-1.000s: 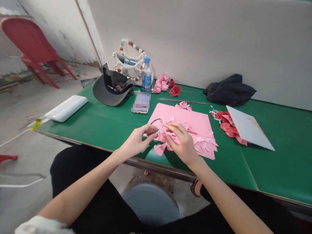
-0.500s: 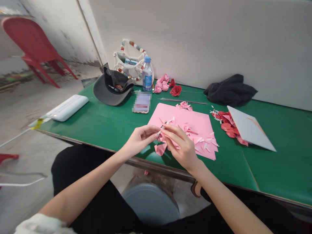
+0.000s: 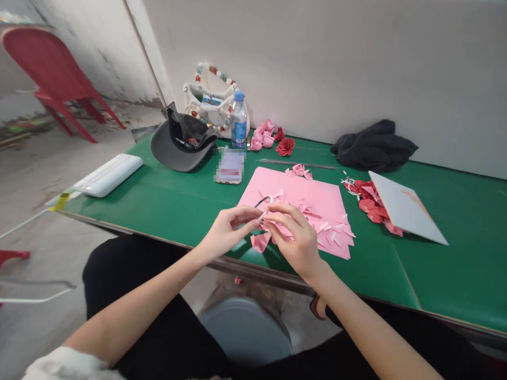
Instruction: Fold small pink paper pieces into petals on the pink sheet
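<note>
Tape roll (image 3: 263, 200) pinched in left hand (image 3: 229, 232) fingertips; right hand (image 3: 295, 240) fingers pinching white strip (image 3: 263, 214). Pink paper (image 3: 317, 195), green table (image 3: 178, 198), concrete floor (image 3: 47, 184); bottle (image 3: 239, 121) label unreadable.

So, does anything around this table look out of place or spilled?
One small pink paper scrap lies on the floor below the green table, away from the other scraps on the pink paper sheet, so it looks dropped.

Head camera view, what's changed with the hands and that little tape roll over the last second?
The tape roll moved slightly right, and the left hand and right hand closed together, pinching a short white strip between them. The pink sheet and water bottle stayed put.
</note>
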Tool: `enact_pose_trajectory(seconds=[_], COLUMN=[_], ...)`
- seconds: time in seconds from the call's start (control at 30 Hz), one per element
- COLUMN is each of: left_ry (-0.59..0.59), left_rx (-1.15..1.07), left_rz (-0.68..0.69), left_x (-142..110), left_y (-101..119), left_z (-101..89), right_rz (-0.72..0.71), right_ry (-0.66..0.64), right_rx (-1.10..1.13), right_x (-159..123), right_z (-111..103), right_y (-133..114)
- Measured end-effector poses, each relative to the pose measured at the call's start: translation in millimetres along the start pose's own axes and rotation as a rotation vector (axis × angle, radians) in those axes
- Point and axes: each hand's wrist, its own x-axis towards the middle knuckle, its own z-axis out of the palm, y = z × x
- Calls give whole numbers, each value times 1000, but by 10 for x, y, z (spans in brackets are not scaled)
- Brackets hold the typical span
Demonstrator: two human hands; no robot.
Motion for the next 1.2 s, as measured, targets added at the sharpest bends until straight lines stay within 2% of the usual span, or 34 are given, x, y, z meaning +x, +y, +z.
enact_pose_trajectory(seconds=[0.27, 0.4, 0.5, 0.6, 0.83, 0.97, 1.07, 1.13, 1.2], left_ry=[-14, -26, -25, -1, 88, 174, 438, 438, 348], left_rx=[282, 303, 318, 358, 447, 552, 581, 585, 645], left_rz=[74, 91, 109, 129, 176, 230, 254, 244, 220], left_x=[-5, -4, -4, -4, -31, 65, 193, 244, 251], left_y=[36, 45, 29, 11, 5, -32, -52, -51, -51], left_z=[-6, -18, -28, -48, -13, -157, -374, -464, -474], right_rz=[28, 86, 115, 88, -21, -66, -122, -125, -108], right_ry=[12, 95, 69, 17, -10, -9, -61, -149, -283], right_rx=[-37, -31, 3, 33, 44, 126, 191, 210, 230], right_x=[-12, -9, -2, -7, -54, -77, -85, -84, -82], right_z=[8, 15, 8, 1, 62, 49, 1, -10, 13], right_y=[9, 26, 27, 20, 62, 51, 24, 35, 75])
